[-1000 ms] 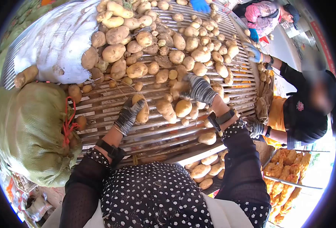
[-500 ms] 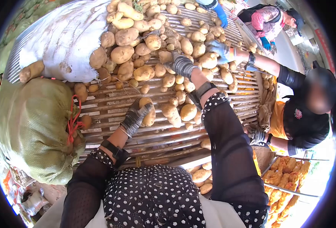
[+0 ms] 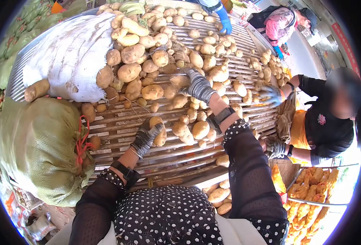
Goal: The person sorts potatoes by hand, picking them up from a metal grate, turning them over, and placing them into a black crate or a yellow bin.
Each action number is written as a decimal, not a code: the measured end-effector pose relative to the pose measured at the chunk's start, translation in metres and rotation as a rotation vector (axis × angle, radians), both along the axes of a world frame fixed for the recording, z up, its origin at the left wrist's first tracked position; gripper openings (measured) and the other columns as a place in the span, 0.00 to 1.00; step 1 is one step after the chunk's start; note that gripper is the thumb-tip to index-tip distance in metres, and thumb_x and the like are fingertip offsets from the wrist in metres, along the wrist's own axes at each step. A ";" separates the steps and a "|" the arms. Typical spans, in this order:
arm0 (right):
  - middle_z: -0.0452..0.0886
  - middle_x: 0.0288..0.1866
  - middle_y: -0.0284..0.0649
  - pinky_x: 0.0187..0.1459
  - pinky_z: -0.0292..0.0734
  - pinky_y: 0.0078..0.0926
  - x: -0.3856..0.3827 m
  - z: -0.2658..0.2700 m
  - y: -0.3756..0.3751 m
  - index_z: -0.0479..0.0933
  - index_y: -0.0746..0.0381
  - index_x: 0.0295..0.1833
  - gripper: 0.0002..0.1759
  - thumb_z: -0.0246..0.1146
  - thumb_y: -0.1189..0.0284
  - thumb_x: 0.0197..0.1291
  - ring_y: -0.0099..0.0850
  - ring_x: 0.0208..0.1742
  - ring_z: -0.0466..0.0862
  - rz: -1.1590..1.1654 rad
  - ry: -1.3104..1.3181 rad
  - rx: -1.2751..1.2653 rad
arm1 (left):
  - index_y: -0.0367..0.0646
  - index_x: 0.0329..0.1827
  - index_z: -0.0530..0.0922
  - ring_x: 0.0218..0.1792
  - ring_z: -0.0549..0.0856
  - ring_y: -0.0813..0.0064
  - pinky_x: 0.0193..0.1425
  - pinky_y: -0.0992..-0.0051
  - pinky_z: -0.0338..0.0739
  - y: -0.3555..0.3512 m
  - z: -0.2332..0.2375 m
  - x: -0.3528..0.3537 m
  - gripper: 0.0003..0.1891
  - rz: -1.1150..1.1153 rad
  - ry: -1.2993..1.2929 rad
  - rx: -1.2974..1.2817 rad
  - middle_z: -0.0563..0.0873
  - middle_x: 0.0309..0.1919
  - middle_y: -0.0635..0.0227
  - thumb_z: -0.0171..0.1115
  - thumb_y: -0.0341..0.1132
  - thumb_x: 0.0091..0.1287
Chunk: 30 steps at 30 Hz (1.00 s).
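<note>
My left hand [image 3: 145, 136], in a striped grey glove, is closed round an oblong potato [image 3: 159, 132] above the slatted rack [image 3: 119, 141]. Further forward and to the right, my right hand [image 3: 199, 85], gloved the same way, has its fingers bent over a brownish potato [image 3: 179, 81] at the edge of the pile. Several loose potatoes lie between my two hands, among them a round one [image 3: 200, 130]. A large heap of potatoes [image 3: 129, 72] rises beyond my left hand.
A white sack [image 3: 66, 57] lies at the far left, with a full green sack [image 3: 37, 147] nearer. A co-worker in black [image 3: 329, 118] stands at the right, gloved hands over the rack. Blue-gloved hands of other people show at the top. Orange net bags [image 3: 311, 188] sit lower right.
The co-worker's outstretched hand has moved right, away from my right hand, and potatoes there have shifted right. My left hand keeps its potato. The view has shifted slightly.
</note>
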State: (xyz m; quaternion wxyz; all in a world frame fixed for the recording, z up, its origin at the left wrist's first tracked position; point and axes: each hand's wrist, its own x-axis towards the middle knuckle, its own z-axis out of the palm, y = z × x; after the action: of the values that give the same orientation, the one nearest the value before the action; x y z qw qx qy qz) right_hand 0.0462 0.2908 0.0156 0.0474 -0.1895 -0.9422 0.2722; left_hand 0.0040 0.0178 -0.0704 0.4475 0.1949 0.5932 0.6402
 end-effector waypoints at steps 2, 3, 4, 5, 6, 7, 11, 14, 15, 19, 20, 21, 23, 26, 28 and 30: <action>0.78 0.51 0.53 0.56 0.73 0.34 -0.002 -0.011 0.007 0.69 0.61 0.61 0.39 0.74 0.64 0.41 0.45 0.53 0.78 0.050 -0.076 -0.030 | 0.36 0.53 0.71 0.41 0.78 0.75 0.47 0.73 0.76 0.001 -0.003 -0.002 0.30 0.006 0.063 -0.010 0.80 0.40 0.64 0.65 0.53 0.60; 0.80 0.48 0.53 0.55 0.73 0.34 -0.002 -0.009 0.005 0.69 0.61 0.61 0.38 0.73 0.63 0.42 0.44 0.51 0.79 0.114 -0.159 -0.056 | 0.36 0.53 0.71 0.41 0.78 0.75 0.47 0.73 0.76 0.002 -0.004 -0.002 0.30 -0.006 0.068 -0.013 0.80 0.40 0.64 0.65 0.53 0.60; 0.81 0.43 0.53 0.53 0.73 0.35 0.002 -0.008 0.002 0.70 0.64 0.58 0.36 0.73 0.62 0.43 0.46 0.49 0.80 0.079 -0.178 0.032 | 0.35 0.52 0.71 0.40 0.78 0.75 0.47 0.73 0.76 0.002 -0.005 -0.002 0.30 0.006 0.081 -0.013 0.80 0.40 0.64 0.65 0.53 0.60; 0.81 0.43 0.53 0.53 0.73 0.35 0.004 -0.006 0.001 0.70 0.64 0.58 0.36 0.73 0.62 0.43 0.46 0.49 0.80 0.068 -0.178 0.025 | 0.35 0.52 0.71 0.40 0.78 0.75 0.46 0.73 0.76 0.001 -0.007 -0.001 0.29 0.018 0.092 -0.014 0.80 0.40 0.64 0.65 0.53 0.60; 0.80 0.46 0.55 0.53 0.73 0.37 0.005 0.005 -0.003 0.70 0.66 0.56 0.35 0.72 0.61 0.44 0.47 0.51 0.79 0.069 -0.270 0.037 | 0.35 0.52 0.71 0.40 0.78 0.75 0.46 0.73 0.76 -0.001 -0.005 -0.001 0.29 0.007 0.088 -0.023 0.80 0.40 0.64 0.65 0.53 0.60; 0.78 0.49 0.56 0.54 0.73 0.38 0.010 0.011 -0.008 0.70 0.68 0.55 0.34 0.71 0.60 0.46 0.48 0.53 0.78 0.070 -0.364 0.047 | 0.35 0.51 0.71 0.40 0.78 0.75 0.46 0.73 0.76 -0.001 -0.002 -0.001 0.29 -0.002 0.059 -0.028 0.80 0.40 0.65 0.65 0.53 0.60; 0.79 0.48 0.55 0.53 0.73 0.38 0.043 0.019 -0.015 0.68 0.69 0.56 0.33 0.71 0.65 0.47 0.48 0.52 0.78 0.142 -0.154 0.049 | 0.35 0.51 0.72 0.40 0.78 0.75 0.46 0.74 0.75 0.001 0.007 0.000 0.29 0.002 0.048 -0.045 0.80 0.40 0.65 0.65 0.53 0.60; 0.81 0.46 0.45 0.47 0.78 0.29 0.083 0.015 0.000 0.65 0.65 0.61 0.37 0.73 0.66 0.48 0.35 0.45 0.82 -0.131 0.142 -0.183 | 0.36 0.50 0.73 0.39 0.78 0.75 0.45 0.75 0.76 0.002 0.000 0.000 0.26 0.021 0.071 -0.057 0.80 0.39 0.66 0.64 0.51 0.61; 0.81 0.45 0.42 0.46 0.79 0.26 0.105 0.019 0.000 0.65 0.65 0.61 0.35 0.71 0.66 0.51 0.32 0.43 0.82 -0.246 0.317 -0.381 | 0.36 0.49 0.74 0.39 0.78 0.75 0.45 0.75 0.76 0.003 -0.003 -0.001 0.25 0.051 0.071 -0.076 0.80 0.38 0.66 0.64 0.50 0.61; 0.79 0.43 0.33 0.40 0.78 0.25 0.191 0.039 -0.042 0.69 0.61 0.57 0.22 0.65 0.68 0.59 0.24 0.41 0.79 -0.543 0.782 -1.155 | 0.43 0.49 0.74 0.35 0.81 0.78 0.36 0.77 0.80 0.002 -0.006 -0.003 0.24 0.045 -0.006 -0.068 0.79 0.38 0.70 0.63 0.53 0.61; 0.79 0.43 0.33 0.39 0.77 0.24 0.210 0.036 -0.056 0.70 0.61 0.57 0.21 0.65 0.68 0.60 0.24 0.40 0.78 -0.556 0.795 -1.170 | 0.46 0.46 0.75 0.33 0.80 0.78 0.33 0.77 0.79 0.001 -0.008 -0.004 0.20 0.068 -0.012 -0.077 0.79 0.36 0.72 0.60 0.53 0.63; 0.79 0.43 0.33 0.39 0.77 0.22 0.236 0.035 -0.072 0.70 0.61 0.56 0.20 0.65 0.68 0.60 0.24 0.40 0.78 -0.586 0.813 -1.173 | 0.50 0.44 0.75 0.31 0.79 0.79 0.30 0.77 0.79 0.001 -0.013 -0.004 0.17 0.072 -0.025 -0.084 0.78 0.34 0.73 0.58 0.54 0.65; 0.79 0.42 0.33 0.39 0.77 0.23 0.281 0.038 -0.116 0.71 0.61 0.55 0.20 0.65 0.68 0.59 0.25 0.40 0.78 -0.691 0.991 -1.362 | 0.55 0.36 0.74 0.24 0.77 0.80 0.21 0.79 0.74 0.006 -0.019 -0.011 0.14 0.039 -0.184 -0.059 0.76 0.27 0.77 0.55 0.54 0.66; 0.78 0.46 0.36 0.47 0.75 0.29 0.336 -0.002 -0.170 0.71 0.61 0.55 0.22 0.66 0.66 0.57 0.28 0.45 0.78 -0.898 1.278 -1.228 | 0.57 0.30 0.72 0.15 0.72 0.80 0.14 0.81 0.67 0.018 -0.045 -0.033 0.16 0.080 -0.172 -0.067 0.73 0.20 0.78 0.56 0.58 0.63; 0.77 0.46 0.37 0.53 0.73 0.34 0.398 -0.066 -0.193 0.69 0.60 0.56 0.30 0.70 0.63 0.48 0.33 0.51 0.77 -0.835 1.045 -0.384 | 0.52 0.49 0.73 0.16 0.75 0.74 0.14 0.76 0.71 0.014 0.002 0.005 0.26 0.165 -0.131 -0.268 0.77 0.23 0.72 0.57 0.63 0.59; 0.76 0.49 0.37 0.57 0.71 0.38 0.470 -0.031 -0.232 0.69 0.58 0.56 0.28 0.67 0.64 0.48 0.35 0.53 0.75 -1.151 1.029 -0.696 | 0.50 0.52 0.72 0.18 0.76 0.72 0.19 0.70 0.75 0.017 0.008 0.011 0.35 0.129 -0.095 -0.320 0.80 0.26 0.70 0.53 0.70 0.55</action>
State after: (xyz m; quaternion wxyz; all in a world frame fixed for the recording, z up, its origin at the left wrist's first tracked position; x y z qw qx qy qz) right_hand 0.5158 0.0588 -0.0158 0.5406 -0.4959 -0.4222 0.5325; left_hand 0.0155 0.0346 -0.0624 0.4586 0.0523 0.6768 0.5735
